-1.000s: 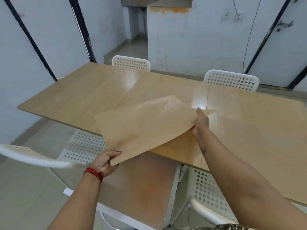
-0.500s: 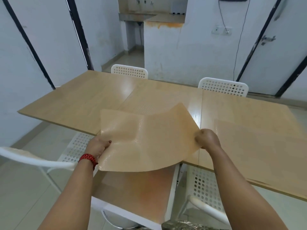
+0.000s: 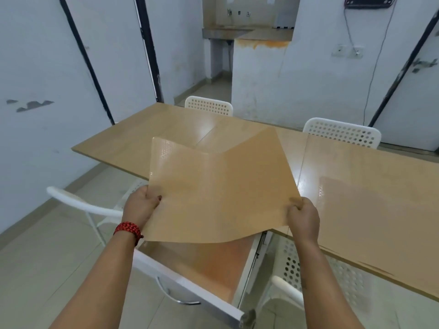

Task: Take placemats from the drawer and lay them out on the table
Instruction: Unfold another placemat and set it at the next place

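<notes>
A tan, glossy placemat (image 3: 221, 193) hangs in the air over the near edge of the wooden table (image 3: 166, 129), tilted up and creased down its middle. My left hand (image 3: 141, 205) grips its left edge and my right hand (image 3: 303, 216) grips its lower right corner. Below the mat the white drawer (image 3: 190, 288) stands pulled out, with an orange-brown surface inside. Another placemat (image 3: 370, 217) lies flat on the table to the right.
White perforated chairs stand at the far side (image 3: 209, 105) (image 3: 342, 132), and two more sit on my side, one at the left (image 3: 78, 203) and one at the right of the drawer (image 3: 294, 276). White walls close in on the left.
The placemat has risen and straightened from a loose curl into a more upright, spread sheet. My right hand moved from its far corner back to its near right corner; the left hand rose.
</notes>
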